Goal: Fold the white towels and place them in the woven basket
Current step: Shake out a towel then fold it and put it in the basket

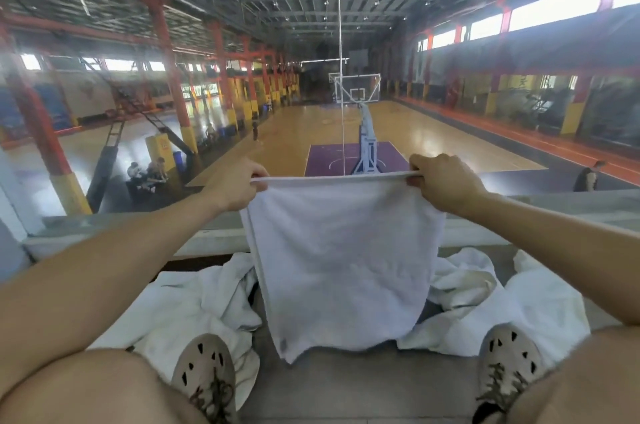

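Observation:
A white towel (343, 267) hangs in front of me, stretched taut along its top edge. My left hand (239, 186) pinches its upper left corner, and my right hand (441, 182) pinches the upper right corner. The towel's lower end reaches down to the floor between my feet. More white towels lie crumpled on the floor: one heap to the left (187, 312) and another to the right (485, 305). No woven basket is in view.
My two shoes (204, 375) (509, 361) stand on a grey floor, partly on the loose towels. A low concrete ledge (138, 233) with a glass pane runs ahead. Beyond it lies a basketball court (381, 132) far below.

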`<state>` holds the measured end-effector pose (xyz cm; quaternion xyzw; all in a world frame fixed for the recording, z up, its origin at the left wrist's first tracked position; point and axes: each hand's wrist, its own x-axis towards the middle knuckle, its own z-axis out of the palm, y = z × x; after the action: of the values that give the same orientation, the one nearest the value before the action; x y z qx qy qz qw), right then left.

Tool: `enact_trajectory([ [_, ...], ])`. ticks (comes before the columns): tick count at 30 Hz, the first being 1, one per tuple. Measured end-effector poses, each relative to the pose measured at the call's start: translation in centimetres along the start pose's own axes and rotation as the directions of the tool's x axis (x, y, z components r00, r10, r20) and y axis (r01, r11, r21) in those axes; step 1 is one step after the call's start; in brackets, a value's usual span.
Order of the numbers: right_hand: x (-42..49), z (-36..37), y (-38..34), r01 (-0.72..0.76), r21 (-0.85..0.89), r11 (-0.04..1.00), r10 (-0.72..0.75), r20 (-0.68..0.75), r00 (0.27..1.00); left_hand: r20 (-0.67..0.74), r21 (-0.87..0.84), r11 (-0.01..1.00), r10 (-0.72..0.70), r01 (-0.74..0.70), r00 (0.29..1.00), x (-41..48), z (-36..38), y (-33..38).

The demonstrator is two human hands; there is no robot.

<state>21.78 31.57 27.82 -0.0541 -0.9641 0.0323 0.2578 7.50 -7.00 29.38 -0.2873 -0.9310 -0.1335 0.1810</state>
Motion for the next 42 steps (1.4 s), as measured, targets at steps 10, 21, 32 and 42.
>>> enact_trajectory([
  [10,0.3,-2.8,1.0,0.155,0.027,0.988,-0.151,-0.094,0.984,-0.079,-0.077,0.993,0.081,-0.087,0.994,-1.7,-4.0,-1.3],
  [21,-2.1,-3.4,0.3,0.102,0.247,0.964,-0.168,0.263,0.950,0.166,-0.094,0.992,0.101,-0.086,0.981,-5.1,-4.5,-1.7],
  [32,-1.0,-1.2,-1.0,-0.042,-0.092,0.995,0.082,0.492,0.867,-0.095,-0.254,0.963,0.071,-0.093,0.993,-4.1,-1.5,1.8],
  [42,-1.8,-0.6,-0.2,0.133,-0.071,0.989,-0.091,0.424,0.901,0.013,-0.141,0.990,0.011,-0.009,1.000,-4.0,-1.4,-0.2],
])
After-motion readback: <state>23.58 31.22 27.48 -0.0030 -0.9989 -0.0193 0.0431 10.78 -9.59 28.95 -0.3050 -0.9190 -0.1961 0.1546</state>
